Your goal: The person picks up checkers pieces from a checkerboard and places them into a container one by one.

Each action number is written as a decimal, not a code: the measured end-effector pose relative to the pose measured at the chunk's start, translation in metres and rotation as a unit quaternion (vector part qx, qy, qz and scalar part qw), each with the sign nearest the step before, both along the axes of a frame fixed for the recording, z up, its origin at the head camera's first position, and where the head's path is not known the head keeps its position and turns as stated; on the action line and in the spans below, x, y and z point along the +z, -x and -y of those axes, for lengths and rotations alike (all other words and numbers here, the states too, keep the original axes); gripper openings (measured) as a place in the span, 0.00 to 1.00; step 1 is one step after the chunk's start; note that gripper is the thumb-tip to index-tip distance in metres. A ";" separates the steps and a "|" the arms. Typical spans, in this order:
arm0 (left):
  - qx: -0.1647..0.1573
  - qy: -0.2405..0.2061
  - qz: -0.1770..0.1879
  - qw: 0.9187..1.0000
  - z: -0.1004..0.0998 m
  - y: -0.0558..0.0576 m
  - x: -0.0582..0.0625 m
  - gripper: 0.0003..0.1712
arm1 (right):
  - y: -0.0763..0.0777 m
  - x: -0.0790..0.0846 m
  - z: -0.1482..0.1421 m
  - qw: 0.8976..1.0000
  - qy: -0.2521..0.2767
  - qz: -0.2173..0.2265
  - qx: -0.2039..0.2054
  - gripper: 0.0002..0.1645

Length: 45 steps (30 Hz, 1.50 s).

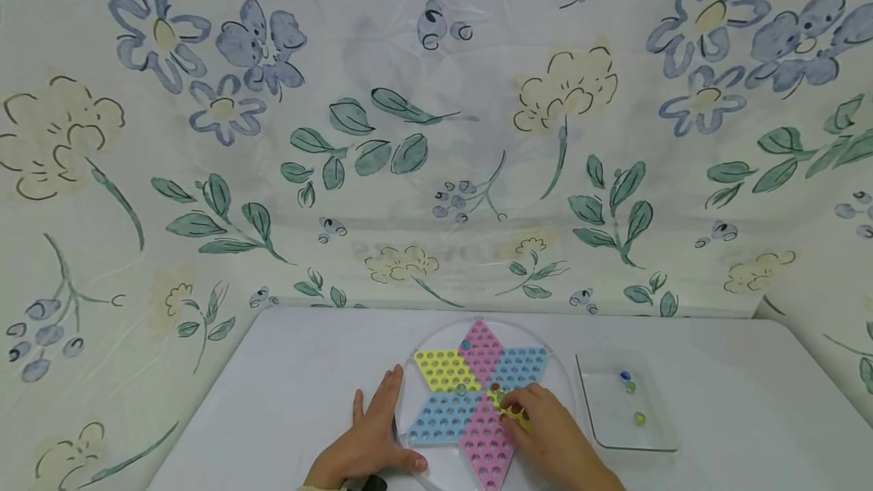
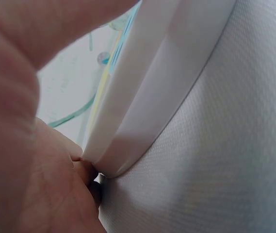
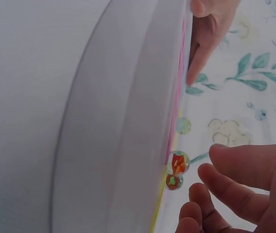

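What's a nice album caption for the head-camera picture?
Left hand at the edge of a star-patterned board, right hand over it, marbles in a clear tray nearby.

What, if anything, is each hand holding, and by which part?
Nothing shows in the right hand, beside the marbles; the left hand touches the game board at its rim, with no clear grip.

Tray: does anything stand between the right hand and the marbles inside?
Only the low right rim of the board and left side of the tray lie between the right hand and the marbles; nothing taller is visible.
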<state>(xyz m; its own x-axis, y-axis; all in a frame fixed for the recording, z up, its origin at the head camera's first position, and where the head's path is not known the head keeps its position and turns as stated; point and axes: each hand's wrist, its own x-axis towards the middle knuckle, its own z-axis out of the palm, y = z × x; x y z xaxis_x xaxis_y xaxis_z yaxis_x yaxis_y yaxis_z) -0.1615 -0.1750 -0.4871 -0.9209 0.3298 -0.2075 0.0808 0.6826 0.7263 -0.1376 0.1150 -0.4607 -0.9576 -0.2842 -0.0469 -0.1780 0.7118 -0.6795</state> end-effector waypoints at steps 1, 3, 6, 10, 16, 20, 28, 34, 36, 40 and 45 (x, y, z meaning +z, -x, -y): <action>-0.002 -0.001 0.000 1.000 0.000 0.000 0.000 0.85 | 0.000 -0.001 0.001 1.000 -0.003 0.001 0.001 0.09; -0.003 -0.001 0.000 1.000 0.001 -0.001 0.001 0.85 | 0.000 -0.002 0.002 1.000 -0.007 0.005 0.003 0.09; -0.003 0.001 0.001 1.000 0.001 -0.001 0.001 0.85 | 0.001 -0.004 0.003 1.000 -0.014 0.006 0.008 0.10; -0.001 0.004 0.001 1.000 0.000 -0.001 0.001 0.85 | 0.002 -0.006 0.003 1.000 -0.019 0.001 0.016 0.10; -0.003 0.007 -0.003 1.000 0.000 -0.003 0.003 0.85 | 0.002 -0.008 0.002 1.000 -0.023 0.006 0.019 0.10; -0.004 0.002 -0.004 1.000 0.000 -0.004 0.004 0.85 | 0.002 -0.008 0.002 0.999 -0.027 0.007 0.019 0.11; -0.001 -0.004 -0.003 1.000 -0.001 -0.002 0.002 0.85 | 0.002 -0.010 0.001 0.999 -0.038 -0.002 0.022 0.12; -0.002 -0.006 -0.004 1.000 0.000 -0.003 0.004 0.85 | 0.002 -0.012 0.000 0.999 -0.038 -0.017 0.029 0.11; -0.003 -0.008 -0.005 1.000 0.000 -0.004 0.005 0.84 | 0.002 -0.013 0.000 0.999 -0.040 -0.014 0.026 0.11; -0.003 -0.009 -0.005 1.000 0.000 -0.004 0.004 0.84 | 0.003 -0.014 0.002 0.999 -0.043 -0.006 0.017 0.08; 0.000 -0.010 -0.004 1.000 -0.001 -0.003 0.003 0.85 | 0.004 -0.014 0.003 0.999 -0.045 -0.008 0.015 0.07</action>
